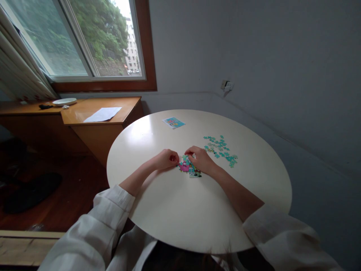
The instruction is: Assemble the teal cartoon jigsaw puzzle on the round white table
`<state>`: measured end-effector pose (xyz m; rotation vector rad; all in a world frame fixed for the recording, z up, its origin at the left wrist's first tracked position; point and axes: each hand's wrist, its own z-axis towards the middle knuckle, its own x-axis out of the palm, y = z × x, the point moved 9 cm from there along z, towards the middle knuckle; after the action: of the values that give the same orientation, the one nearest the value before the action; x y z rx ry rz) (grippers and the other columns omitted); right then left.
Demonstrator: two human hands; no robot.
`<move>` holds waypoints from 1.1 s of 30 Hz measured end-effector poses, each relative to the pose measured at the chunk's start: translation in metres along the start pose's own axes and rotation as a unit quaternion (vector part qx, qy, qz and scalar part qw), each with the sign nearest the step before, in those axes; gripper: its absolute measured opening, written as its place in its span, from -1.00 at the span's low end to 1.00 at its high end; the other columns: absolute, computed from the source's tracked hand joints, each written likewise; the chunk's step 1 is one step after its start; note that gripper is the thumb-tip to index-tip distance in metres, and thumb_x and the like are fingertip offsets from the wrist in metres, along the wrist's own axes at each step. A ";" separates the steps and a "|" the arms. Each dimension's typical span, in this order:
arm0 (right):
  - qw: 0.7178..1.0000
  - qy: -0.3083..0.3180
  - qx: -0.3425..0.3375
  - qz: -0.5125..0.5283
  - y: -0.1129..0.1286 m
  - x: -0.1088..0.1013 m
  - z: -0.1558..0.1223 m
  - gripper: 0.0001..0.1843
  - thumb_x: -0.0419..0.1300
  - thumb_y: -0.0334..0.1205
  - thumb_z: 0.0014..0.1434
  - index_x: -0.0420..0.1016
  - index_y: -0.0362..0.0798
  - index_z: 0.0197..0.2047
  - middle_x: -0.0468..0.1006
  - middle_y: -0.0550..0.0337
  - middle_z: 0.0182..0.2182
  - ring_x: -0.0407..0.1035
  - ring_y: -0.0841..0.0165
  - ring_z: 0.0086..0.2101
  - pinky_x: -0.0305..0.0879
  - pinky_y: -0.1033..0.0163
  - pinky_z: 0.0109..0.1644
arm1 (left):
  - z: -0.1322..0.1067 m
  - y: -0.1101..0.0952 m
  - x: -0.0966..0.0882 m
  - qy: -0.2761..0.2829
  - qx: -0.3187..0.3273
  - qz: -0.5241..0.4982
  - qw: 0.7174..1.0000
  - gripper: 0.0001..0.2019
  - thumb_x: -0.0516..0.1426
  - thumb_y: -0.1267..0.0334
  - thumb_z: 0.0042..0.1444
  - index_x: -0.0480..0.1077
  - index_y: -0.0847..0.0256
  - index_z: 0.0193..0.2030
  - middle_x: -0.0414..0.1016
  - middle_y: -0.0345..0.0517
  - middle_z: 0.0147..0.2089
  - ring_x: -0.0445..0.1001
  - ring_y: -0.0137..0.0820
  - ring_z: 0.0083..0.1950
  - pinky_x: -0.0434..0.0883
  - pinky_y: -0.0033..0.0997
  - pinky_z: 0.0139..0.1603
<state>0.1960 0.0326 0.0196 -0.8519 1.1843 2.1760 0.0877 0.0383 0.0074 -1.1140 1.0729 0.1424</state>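
A partly joined jigsaw [188,167], pink and teal, lies near the middle of the round white table [175,210]. My left hand [167,159] rests curled at its left edge, fingertips touching the pieces. My right hand [200,159] lies over its right side, fingers bent and pinching at a piece near the top. Several loose teal pieces [221,148] are scattered just right of my right hand. A small picture card [173,122] lies at the table's far side.
A wooden desk [84,113] stands at the left under the window, with a sheet of paper [103,114] and a white plate [64,101] on it. Grey walls close in behind and right of the table. A dark shape lies on the wooden floor at left.
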 end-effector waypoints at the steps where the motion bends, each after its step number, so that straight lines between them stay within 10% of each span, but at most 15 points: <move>1: 1.000 0.002 -0.002 0.005 0.001 0.000 0.000 -0.78 0.04 -0.50 -0.04 0.48 -0.11 -0.39 0.48 0.15 -0.41 0.34 0.39 -0.37 0.25 0.29 -0.23 | 0.000 0.000 0.000 0.000 0.001 0.000 1.000 -0.85 0.07 0.28 -0.13 0.42 0.29 -0.50 0.33 -0.23 -0.57 0.22 -0.51 -0.51 0.20 -0.54 -0.49; 33: 0.999 0.037 0.001 -0.030 -0.004 0.008 -0.001 -0.79 0.11 -0.47 -0.02 0.55 -0.07 -0.39 0.50 0.14 -0.34 0.37 0.37 -0.29 0.22 0.24 -0.10 | 0.003 0.005 -0.005 -0.018 0.015 0.053 0.998 -0.84 0.12 0.32 -0.11 0.50 0.25 -0.37 0.40 -0.17 -0.44 0.29 -0.50 -0.45 0.26 -0.54 -0.39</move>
<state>0.1934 0.0350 0.0116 -0.9619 1.1798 2.1121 0.0840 0.0453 0.0075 -1.0236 1.0988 0.2285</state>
